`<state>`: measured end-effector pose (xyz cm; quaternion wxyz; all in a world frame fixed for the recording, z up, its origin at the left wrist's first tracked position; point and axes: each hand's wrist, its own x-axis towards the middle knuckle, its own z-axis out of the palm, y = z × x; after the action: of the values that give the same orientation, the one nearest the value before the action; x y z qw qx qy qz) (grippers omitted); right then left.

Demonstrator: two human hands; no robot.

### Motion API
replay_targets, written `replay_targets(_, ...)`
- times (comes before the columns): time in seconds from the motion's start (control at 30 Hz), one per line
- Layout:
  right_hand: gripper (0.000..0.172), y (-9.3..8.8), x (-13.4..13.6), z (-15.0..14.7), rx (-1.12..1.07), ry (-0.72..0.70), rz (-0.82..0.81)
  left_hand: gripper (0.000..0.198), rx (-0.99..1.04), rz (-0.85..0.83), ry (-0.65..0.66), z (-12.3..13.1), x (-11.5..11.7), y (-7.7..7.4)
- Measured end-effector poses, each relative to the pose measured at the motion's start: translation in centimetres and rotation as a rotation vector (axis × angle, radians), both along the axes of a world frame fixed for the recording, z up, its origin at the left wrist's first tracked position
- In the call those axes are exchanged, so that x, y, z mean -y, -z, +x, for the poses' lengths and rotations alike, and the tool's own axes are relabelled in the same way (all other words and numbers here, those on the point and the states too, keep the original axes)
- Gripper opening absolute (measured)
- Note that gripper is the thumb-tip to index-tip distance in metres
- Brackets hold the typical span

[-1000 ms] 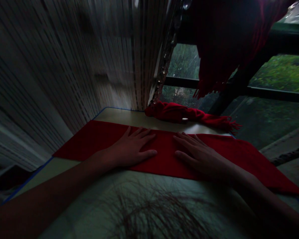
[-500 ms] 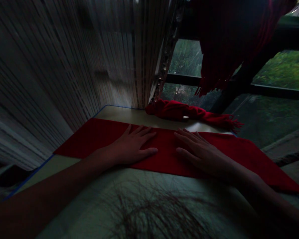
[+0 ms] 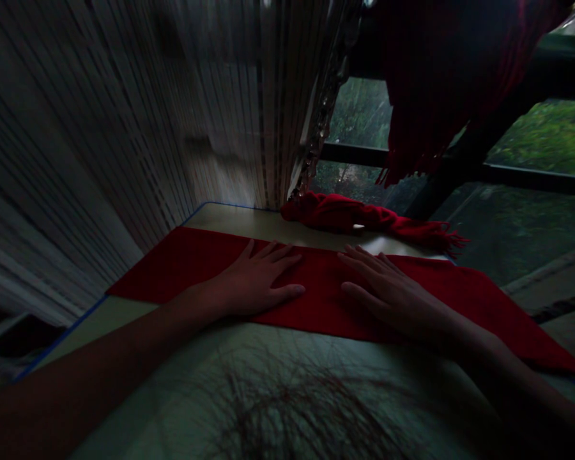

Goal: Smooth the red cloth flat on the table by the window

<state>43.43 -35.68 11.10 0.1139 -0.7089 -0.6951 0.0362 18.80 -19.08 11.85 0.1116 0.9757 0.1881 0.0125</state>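
A red scarf (image 3: pixel 319 291) lies flat across the table in a long band, its ends running towards the left and right edges. My left hand (image 3: pixel 259 281) rests palm down on it, left of the middle, fingers spread. To the right, my right hand (image 3: pixel 388 291) also lies flat on the cloth with its fingers stretched out. A strip of bare red cloth shows between the two hands. Neither hand grips anything. Beyond them a second red scarf (image 3: pixel 340 214), bunched up with a fringed end, lies along the table's far edge.
The pale table (image 3: pixel 239 217) has a blue edge. A string curtain (image 3: pixel 211 128) hangs along the left and back. More red fringed cloth (image 3: pixel 421 115) hangs at upper right before a window (image 3: pixel 359 115) with greenery outside. Dark hair blurs the bottom of the view.
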Motion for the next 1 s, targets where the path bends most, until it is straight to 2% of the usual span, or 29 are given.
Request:
replay_targets(0.13,0.077,0.14,-0.02,0.19,0.012,-0.001,-0.054,0.078,-0.003,-0.006,-0.007,0.02,0.11,-0.13)
replay_targets(0.37,0.081,0.00,0.06,0.08,0.008,0.005,-0.056,0.078,-0.012,0.003,-0.009,-0.05,0.23,-0.35)
replay_targets(0.57,0.076,0.07,0.10,0.02,0.004,0.004,0.005,0.079,0.000,0.003,-0.003,-0.03,0.05,-0.07)
replay_targets(0.7,0.078,0.12,0.11,0.05,0.004,0.003,-0.043,0.079,-0.005,-0.008,-0.010,-0.07,0.06,-0.10)
replay_targets(1.0,0.080,-0.12,0.14,0.00,0.017,0.005,-0.044,0.079,-0.012,-0.005,-0.009,-0.10,0.08,-0.14)
